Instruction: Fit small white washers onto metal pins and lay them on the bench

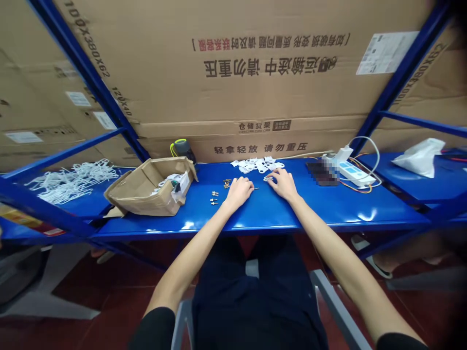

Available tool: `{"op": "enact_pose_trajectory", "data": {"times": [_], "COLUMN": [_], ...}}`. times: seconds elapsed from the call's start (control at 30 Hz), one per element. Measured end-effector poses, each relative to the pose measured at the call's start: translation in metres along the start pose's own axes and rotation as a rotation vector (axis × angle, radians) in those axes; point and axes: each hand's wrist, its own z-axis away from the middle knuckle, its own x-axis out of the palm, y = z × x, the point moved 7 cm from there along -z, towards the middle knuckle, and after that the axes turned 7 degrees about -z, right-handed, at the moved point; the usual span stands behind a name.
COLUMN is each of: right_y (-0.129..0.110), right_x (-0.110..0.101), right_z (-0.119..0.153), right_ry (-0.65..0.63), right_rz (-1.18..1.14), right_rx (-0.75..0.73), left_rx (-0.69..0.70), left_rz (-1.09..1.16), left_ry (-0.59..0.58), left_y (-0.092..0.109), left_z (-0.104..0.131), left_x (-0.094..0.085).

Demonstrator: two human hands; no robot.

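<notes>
My left hand [239, 192] rests low over the blue shelf top with its fingers closed. A small thin metal piece [256, 188] sticks out at its fingertips. My right hand [284, 183] has bent fingers at a little group of small white pieces [268, 179]; what its fingertips pinch is too small to make out. Left of my left hand lie brass-coloured pieces [227, 183]. Nearer the front edge are several small metal-and-white parts [214, 200]. Behind both hands spreads a pile of flat white plastic parts [255, 164], some with ring-shaped ends.
On the left stands an open cardboard box [146, 194] with assorted items, a dark cylindrical object with a yellow-green loop [181, 147] behind it. A dark phone-like slab [323, 173] and a power strip [352, 171] with cables lie right. Blue posts [383, 107] frame the shelf.
</notes>
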Motion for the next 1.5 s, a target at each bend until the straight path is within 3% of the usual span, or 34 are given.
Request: {"op": "enact_pose_trajectory", "data": {"times": [0.1,0.23,0.5,0.77,1.07,1.5], "right_y": [0.001,0.002,-0.011,-0.03,-0.024,-0.023], "right_x": [0.006,0.012,0.008,0.004,0.011,0.012], "right_z": [-0.004,-0.01,-0.007,-0.002,-0.002,-0.001], "right_ry": [-0.044,-0.077,-0.075,-0.047,-0.072,-0.093], "right_rz": [0.015,0.041,0.021,-0.256,-0.416,-0.601], "right_rx": [-0.012,-0.006,-0.057,-0.084,0.015,0.1], "left_rx": [0.006,0.001,-0.059,-0.152,-0.088,-0.029], "left_rz": [0.043,0.15,0.226,0.215,0.106,0.155], "left_ry": [0.02,0.063,0.117,0.158,0.134,0.148], "left_y": [0.003,-0.001,-0.007,-0.013,-0.005,-0.003], "left_z": [-0.01,-0.006,-0.001,0.002,0.002,0.0], "left_x": [0.013,0.021,0.012,0.008,0.012,0.014]}}
